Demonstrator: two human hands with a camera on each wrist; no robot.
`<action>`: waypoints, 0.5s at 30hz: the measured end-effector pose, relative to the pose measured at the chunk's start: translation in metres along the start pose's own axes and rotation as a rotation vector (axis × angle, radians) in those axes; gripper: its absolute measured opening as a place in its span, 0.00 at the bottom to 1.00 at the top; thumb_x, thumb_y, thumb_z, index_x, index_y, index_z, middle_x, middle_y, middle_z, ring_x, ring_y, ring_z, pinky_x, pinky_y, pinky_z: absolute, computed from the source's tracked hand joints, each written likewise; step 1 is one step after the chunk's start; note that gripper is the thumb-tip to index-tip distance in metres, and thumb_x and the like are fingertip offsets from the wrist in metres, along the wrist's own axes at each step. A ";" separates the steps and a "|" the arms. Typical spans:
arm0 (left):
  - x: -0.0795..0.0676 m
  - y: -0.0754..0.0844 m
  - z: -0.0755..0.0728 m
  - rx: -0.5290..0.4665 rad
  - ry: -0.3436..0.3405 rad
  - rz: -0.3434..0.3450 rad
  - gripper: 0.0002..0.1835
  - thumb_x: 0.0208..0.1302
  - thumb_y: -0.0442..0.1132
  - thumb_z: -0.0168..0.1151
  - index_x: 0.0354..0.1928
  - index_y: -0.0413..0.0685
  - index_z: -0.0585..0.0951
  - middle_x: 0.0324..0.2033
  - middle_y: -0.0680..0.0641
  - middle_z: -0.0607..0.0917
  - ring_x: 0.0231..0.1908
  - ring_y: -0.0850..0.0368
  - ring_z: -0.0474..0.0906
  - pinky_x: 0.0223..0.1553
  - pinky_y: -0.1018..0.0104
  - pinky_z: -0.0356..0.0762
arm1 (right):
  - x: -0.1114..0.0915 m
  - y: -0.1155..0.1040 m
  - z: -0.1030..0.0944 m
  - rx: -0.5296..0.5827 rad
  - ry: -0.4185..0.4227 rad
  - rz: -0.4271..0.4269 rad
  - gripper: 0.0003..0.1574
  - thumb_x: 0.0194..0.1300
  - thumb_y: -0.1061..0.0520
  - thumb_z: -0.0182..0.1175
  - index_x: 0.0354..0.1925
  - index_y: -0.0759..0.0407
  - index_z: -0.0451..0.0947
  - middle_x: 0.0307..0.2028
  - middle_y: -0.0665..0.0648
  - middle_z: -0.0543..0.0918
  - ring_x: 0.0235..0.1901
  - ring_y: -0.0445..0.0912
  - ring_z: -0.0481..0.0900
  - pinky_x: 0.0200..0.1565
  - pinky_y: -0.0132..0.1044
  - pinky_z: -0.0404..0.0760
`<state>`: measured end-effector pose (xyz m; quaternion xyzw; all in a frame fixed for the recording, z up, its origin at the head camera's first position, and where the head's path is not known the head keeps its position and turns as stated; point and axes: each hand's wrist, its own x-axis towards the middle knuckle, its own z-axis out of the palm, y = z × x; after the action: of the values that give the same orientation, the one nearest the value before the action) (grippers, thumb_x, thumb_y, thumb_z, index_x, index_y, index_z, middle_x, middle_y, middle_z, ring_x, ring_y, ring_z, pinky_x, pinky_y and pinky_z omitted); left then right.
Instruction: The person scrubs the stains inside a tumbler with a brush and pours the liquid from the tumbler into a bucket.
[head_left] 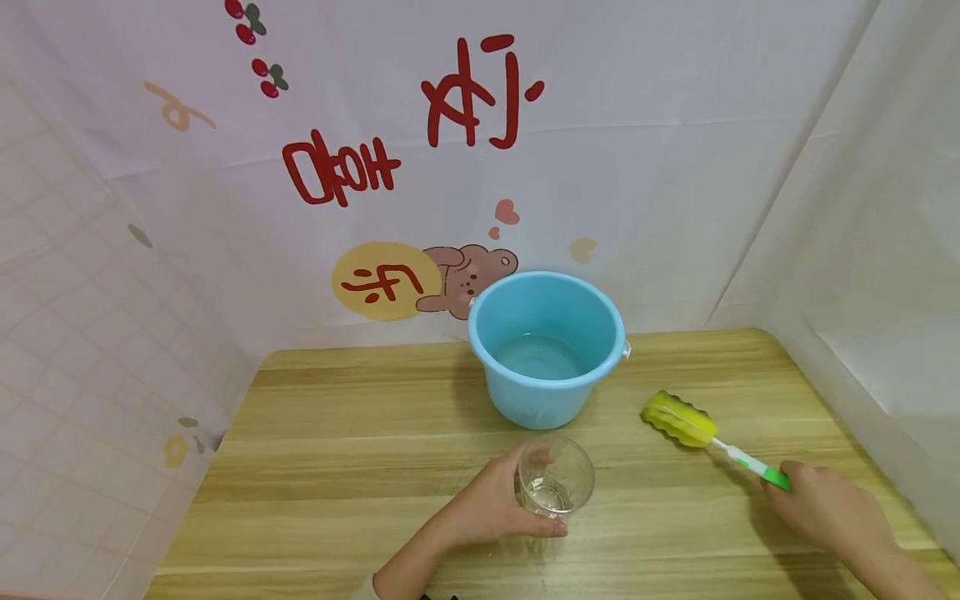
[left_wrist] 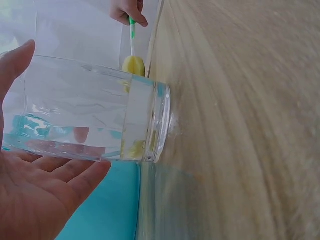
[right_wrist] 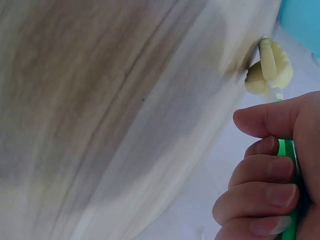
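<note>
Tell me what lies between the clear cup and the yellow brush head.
Only bare wooden tabletop lies between the clear cup and the yellow brush head, as the head view shows.

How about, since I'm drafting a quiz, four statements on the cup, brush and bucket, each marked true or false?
1. The left hand holds the clear cup. True.
2. The right hand grips the yellow brush head. False: it grips the brush's handle.
3. In the head view, the blue bucket stands beyond the clear cup. True.
4. The yellow brush head is inside the blue bucket. False: it is outside, to the bucket's right in the head view.
</note>
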<state>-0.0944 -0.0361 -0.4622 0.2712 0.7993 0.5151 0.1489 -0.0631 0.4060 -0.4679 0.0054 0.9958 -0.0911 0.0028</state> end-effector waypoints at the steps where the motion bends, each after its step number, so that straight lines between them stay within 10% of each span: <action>1: 0.000 0.000 0.000 -0.005 -0.002 -0.002 0.46 0.39 0.62 0.76 0.63 0.66 0.65 0.55 0.59 0.75 0.58 0.63 0.68 0.59 0.61 0.66 | 0.000 0.000 0.000 0.006 -0.003 0.004 0.19 0.65 0.50 0.52 0.19 0.52 0.63 0.15 0.51 0.65 0.16 0.48 0.61 0.15 0.42 0.59; 15: 0.001 -0.002 0.000 0.010 0.000 -0.007 0.46 0.39 0.62 0.75 0.62 0.65 0.65 0.56 0.59 0.75 0.59 0.63 0.67 0.60 0.58 0.65 | -0.003 -0.001 -0.014 0.055 0.119 0.014 0.15 0.64 0.55 0.51 0.20 0.53 0.64 0.13 0.50 0.62 0.14 0.46 0.59 0.14 0.39 0.57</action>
<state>-0.0957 -0.0361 -0.4642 0.2694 0.8029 0.5103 0.1494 -0.0600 0.4074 -0.4540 0.0178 0.9913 -0.1180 -0.0558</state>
